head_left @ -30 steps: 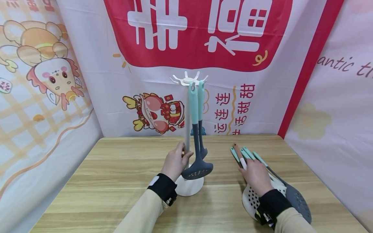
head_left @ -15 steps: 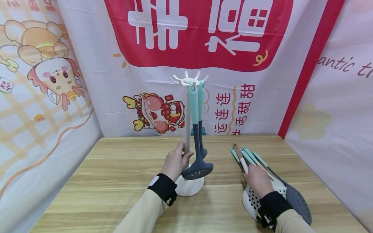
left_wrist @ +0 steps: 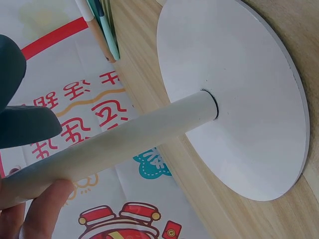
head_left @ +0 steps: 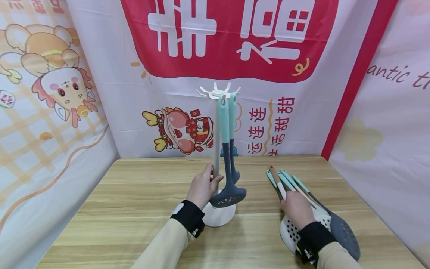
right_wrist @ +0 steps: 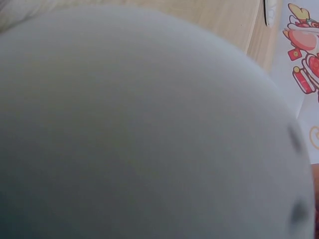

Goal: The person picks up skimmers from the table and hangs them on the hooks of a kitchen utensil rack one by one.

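My left hand (head_left: 202,186) grips the pale upright pole (left_wrist: 114,139) of a white utensil stand, low down above its round base (left_wrist: 244,99). From the stand's hooked top (head_left: 217,92) hang a dark slotted skimmer (head_left: 228,196) with a mint handle and a second mint-handled utensil (head_left: 232,119), partly behind it. At the right, my right hand (head_left: 297,209) holds the white handle, brown at its end, of a white perforated skimmer (head_left: 289,232). That skimmer's pale surface, blurred and close, fills most of the right wrist view, hiding the fingers.
Beside and under the right hand lie several mint-handled utensils (head_left: 285,179), among them a grey perforated turner (head_left: 344,235). The wooden table (head_left: 134,216) ends at a printed cloth backdrop (head_left: 168,86), with more cloth at both sides.
Over the last second my right hand has shifted slightly down the handle toward the skimmer's head. My left hand and the stand stay in place.
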Action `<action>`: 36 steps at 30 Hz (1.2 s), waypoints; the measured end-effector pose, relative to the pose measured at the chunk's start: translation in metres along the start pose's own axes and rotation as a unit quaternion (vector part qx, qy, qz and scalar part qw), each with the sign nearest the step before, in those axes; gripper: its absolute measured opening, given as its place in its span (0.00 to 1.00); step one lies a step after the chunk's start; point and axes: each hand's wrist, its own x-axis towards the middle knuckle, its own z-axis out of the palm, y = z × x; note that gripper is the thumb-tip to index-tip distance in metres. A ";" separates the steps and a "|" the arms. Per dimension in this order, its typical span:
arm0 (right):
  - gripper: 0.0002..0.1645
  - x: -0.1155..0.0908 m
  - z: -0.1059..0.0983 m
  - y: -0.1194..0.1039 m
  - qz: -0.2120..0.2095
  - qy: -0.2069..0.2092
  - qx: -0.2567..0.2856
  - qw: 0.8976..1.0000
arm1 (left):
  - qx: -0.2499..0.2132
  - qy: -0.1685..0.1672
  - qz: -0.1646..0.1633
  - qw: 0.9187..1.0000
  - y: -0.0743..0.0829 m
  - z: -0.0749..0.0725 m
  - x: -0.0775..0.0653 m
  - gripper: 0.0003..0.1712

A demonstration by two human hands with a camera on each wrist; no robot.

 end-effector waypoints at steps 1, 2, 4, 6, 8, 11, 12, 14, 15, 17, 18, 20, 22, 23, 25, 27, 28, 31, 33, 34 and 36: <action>0.11 0.000 0.000 0.000 0.002 0.000 0.004 1.000 | -0.001 0.000 0.000 1.000 0.000 0.000 0.000 0.12; 0.11 0.000 0.000 0.001 0.003 0.000 0.009 1.000 | -0.002 0.000 -0.002 1.000 0.001 0.000 0.000 0.12; 0.10 -0.001 -0.001 0.002 -0.001 0.005 0.017 1.000 | -0.003 0.000 -0.001 1.000 0.002 0.000 0.000 0.12; 0.09 -0.002 0.000 0.004 -0.011 0.014 0.022 1.000 | -0.004 0.001 0.001 1.000 0.002 0.000 0.001 0.12; 0.09 -0.003 0.000 0.005 -0.020 0.022 0.028 0.999 | -0.005 0.000 0.002 1.000 0.003 0.000 0.001 0.12; 0.10 -0.005 0.000 0.006 -0.035 0.043 0.038 0.998 | -0.004 0.001 0.007 1.000 0.003 0.000 0.001 0.12; 0.10 -0.005 -0.001 0.006 -0.040 0.050 0.042 0.997 | -0.004 0.000 0.007 1.000 0.003 0.000 0.001 0.12; 0.11 -0.007 -0.004 0.004 -0.050 0.064 0.049 0.996 | -0.005 0.000 0.006 1.000 0.004 0.000 0.001 0.12; 0.11 -0.008 -0.005 0.003 -0.054 0.070 0.052 0.995 | -0.006 0.000 0.006 1.000 0.004 0.000 0.001 0.11; 0.11 -0.010 -0.008 0.001 -0.062 0.078 0.060 0.993 | -0.009 -0.001 0.003 1.000 0.004 0.000 0.001 0.11; 0.11 -0.011 -0.009 0.000 -0.064 0.080 0.064 0.993 | -0.009 -0.001 0.000 1.000 0.004 -0.001 0.001 0.11; 0.10 -0.013 -0.010 -0.002 -0.068 0.086 0.074 0.991 | -0.012 -0.003 -0.004 1.000 0.004 -0.001 0.001 0.11; 0.10 -0.015 -0.012 -0.003 -0.072 0.095 0.085 0.989 | -0.016 -0.004 -0.006 1.000 0.003 -0.001 0.001 0.11; 0.10 -0.015 -0.012 -0.003 -0.076 0.102 0.090 0.988 | -0.018 -0.005 -0.006 1.000 0.003 -0.001 0.001 0.11; 0.10 -0.017 -0.013 -0.004 -0.082 0.112 0.099 0.985 | -0.023 -0.008 -0.006 1.000 0.002 -0.001 0.001 0.12; 0.09 -0.019 -0.015 -0.005 -0.087 0.120 0.107 0.983 | -0.028 -0.009 -0.003 1.000 0.001 -0.002 0.001 0.12; 0.09 -0.019 -0.016 -0.005 -0.090 0.123 0.110 0.982 | -0.031 -0.010 -0.002 0.999 0.000 -0.002 0.001 0.11; 0.09 -0.021 -0.018 -0.007 -0.091 0.127 0.115 0.981 | -0.041 -0.011 0.001 0.999 -0.001 -0.003 0.001 0.11; 0.10 -0.022 -0.020 -0.009 -0.089 0.131 0.121 0.980 | -0.048 -0.012 0.001 0.999 -0.002 -0.004 0.002 0.11; 0.10 -0.023 -0.021 -0.010 -0.088 0.133 0.124 0.980 | -0.050 -0.013 0.000 0.999 -0.002 -0.004 0.002 0.11; 0.11 -0.024 -0.023 -0.012 -0.085 0.137 0.134 0.978 | -0.057 -0.017 -0.006 0.998 -0.002 -0.005 0.002 0.12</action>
